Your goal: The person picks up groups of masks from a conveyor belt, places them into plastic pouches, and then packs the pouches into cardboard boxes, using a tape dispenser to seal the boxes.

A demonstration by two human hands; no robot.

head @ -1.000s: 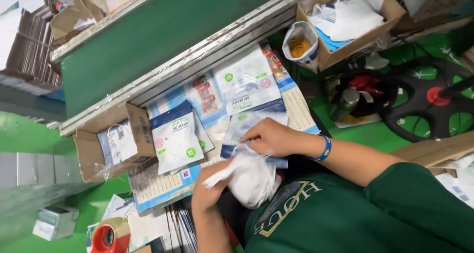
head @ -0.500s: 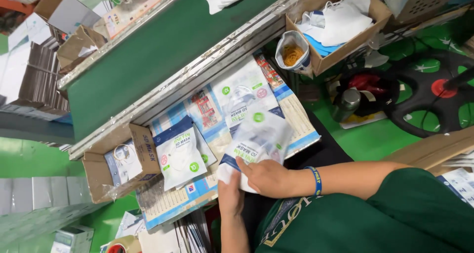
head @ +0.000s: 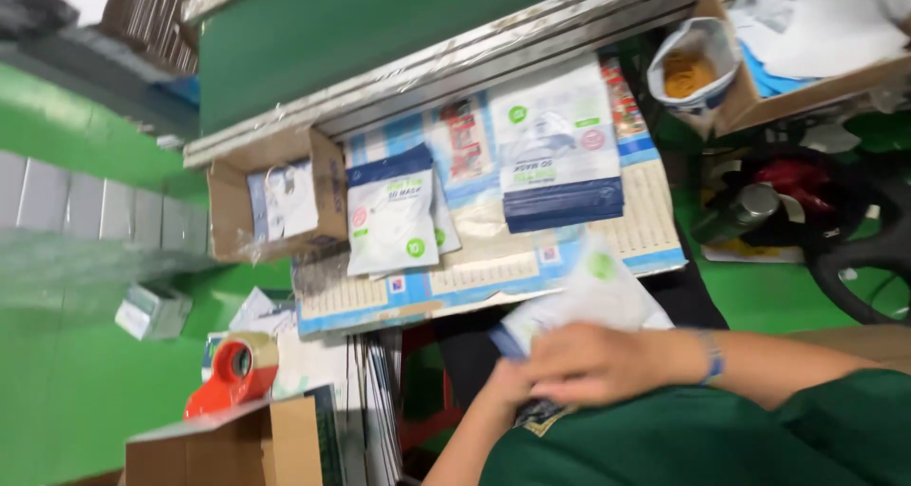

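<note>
My right hand (head: 593, 363) has its fingers curled together over a white pouch (head: 593, 301), pinning it near my chest at the bench's near edge; my left hand (head: 508, 386) sits under it, mostly hidden and blurred, so I cannot tell how its fingers lie. A blue band (head: 710, 355) circles my right wrist. Past the pouch lies the bench (head: 493, 268), covered with printed sheets, and on it two stacks of pouches: a smaller one (head: 391, 211) to the left, a larger one (head: 560, 144) with a dark blue strip to the right. A open carton (head: 270, 201) stands at the bench's left end. Beyond runs a green belt (head: 380, 30) with a metal rail. A red tape gun (head: 232, 377) rests on a box low at left, over a green floor (head: 66, 401). Top right, another carton (head: 807, 59) holds white masks.
</note>
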